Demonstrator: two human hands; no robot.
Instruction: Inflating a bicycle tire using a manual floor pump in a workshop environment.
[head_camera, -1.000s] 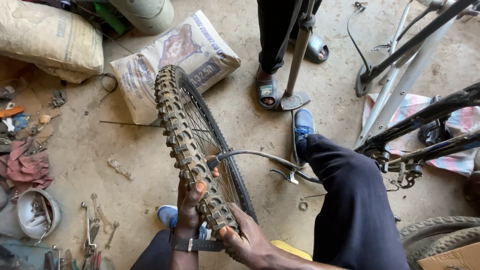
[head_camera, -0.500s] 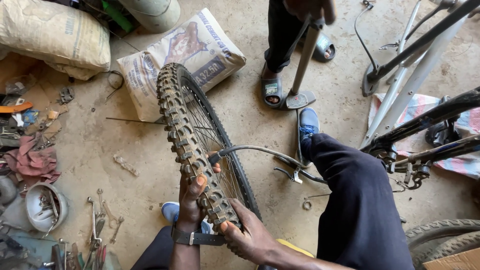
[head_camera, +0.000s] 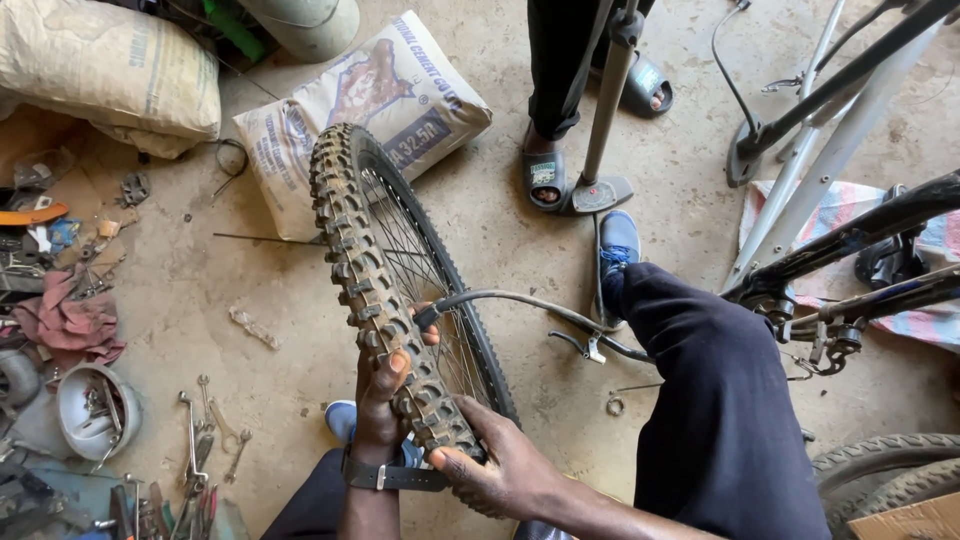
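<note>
Floor (head_camera: 520, 260): I see bare concrete, with sacks (head_camera: 370, 110) at its far edge and wrenches (head_camera: 205, 430) at the near left.
Wheel (head_camera: 385, 290): upright on the floor before me, knobby tyre.
Pump (head_camera: 605, 110): stands beyond; its hose (head_camera: 530, 305) reaches the rim.
Left hand (head_camera: 385, 400): wrapped round the tread, pressing.
Right hand (head_camera: 500, 465): clasped over the tyre's near end.

Both hands (head_camera: 440, 440) grip an upright knobby bicycle wheel (head_camera: 375, 270).

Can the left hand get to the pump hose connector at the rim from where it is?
Probably yes: the left hand grips the knobby tyre just below the hose connector, with only open spokes between them.
</note>
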